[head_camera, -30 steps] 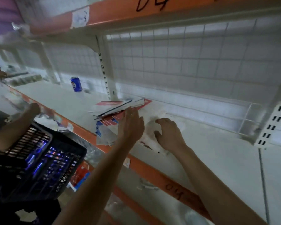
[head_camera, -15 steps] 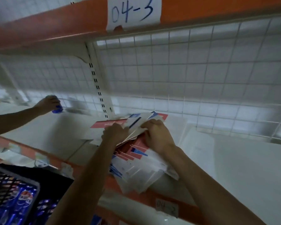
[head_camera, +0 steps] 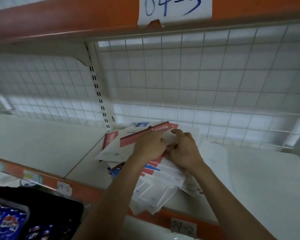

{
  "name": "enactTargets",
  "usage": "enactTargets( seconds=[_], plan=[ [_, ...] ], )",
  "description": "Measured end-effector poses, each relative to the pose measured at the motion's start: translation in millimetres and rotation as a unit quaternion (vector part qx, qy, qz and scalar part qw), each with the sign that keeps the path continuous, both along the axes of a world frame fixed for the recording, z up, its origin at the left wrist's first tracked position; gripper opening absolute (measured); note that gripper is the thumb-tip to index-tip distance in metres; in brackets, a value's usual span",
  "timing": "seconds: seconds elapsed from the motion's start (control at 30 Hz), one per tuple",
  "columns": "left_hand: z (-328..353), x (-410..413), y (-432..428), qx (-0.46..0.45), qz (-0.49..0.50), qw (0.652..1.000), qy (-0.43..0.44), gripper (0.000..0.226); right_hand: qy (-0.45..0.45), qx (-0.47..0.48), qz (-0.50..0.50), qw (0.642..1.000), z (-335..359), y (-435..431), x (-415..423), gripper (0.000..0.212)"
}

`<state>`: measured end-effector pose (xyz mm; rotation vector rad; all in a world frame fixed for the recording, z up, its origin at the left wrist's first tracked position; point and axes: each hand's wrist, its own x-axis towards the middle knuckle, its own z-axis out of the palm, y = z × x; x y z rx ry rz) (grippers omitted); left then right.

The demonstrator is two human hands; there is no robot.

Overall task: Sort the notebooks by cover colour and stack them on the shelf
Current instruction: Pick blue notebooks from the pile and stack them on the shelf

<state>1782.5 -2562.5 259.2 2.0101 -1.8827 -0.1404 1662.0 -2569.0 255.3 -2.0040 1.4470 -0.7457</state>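
A loose pile of thin notebooks (head_camera: pixel 156 191) with red-and-white and blue-and-white covers lies fanned out on the white shelf (head_camera: pixel 42 141), some hanging over its orange front edge. On top lies a red-banded notebook (head_camera: pixel 128 141). My left hand (head_camera: pixel 149 146) rests on it with fingers curled at its right edge. My right hand (head_camera: pixel 184 149) is right beside the left, fingers curled and pinching a white cover near the top of the pile. A blue-covered notebook (head_camera: pixel 142 125) peeks out at the back.
A wire grid back panel (head_camera: pixel 197 80) and a slotted upright (head_camera: pixel 99 94) close the shelf behind. An orange beam (head_camera: pixel 76 19) with a "04-3" label hangs overhead. A black crate (head_camera: pixel 42 217) of blue cans sits at lower left. A clear plastic sheet (head_camera: pixel 215 161) lies to the right.
The view has moved in closer to the pile. My hands have come together on the top notebooks. The other person's arm and blue can at the left are out of view.
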Motion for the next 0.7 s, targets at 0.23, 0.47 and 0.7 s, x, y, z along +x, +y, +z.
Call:
enactTargets(
  seconds=[0.23,0.47,0.7],
  plan=[
    [7.8,-9.9,0.6,-0.064,-0.048,0.973,0.215,0.031,-0.246,0.011,-0.179,0.952,-15.2,-26.2,-40.5,0.024],
    [-31.2,49.8,-21.7,0.122,0.275,0.953,0.021,0.062,-0.373,0.054,-0.297,0.877,-25.6,-59.8,-127.1,0.037],
    [-31.6,40.8,-17.1,0.026,0.21,0.977,-0.012,0.052,-0.193,0.117,-0.289,0.93,-43.3,-67.9,-171.7,0.034]
  ],
)
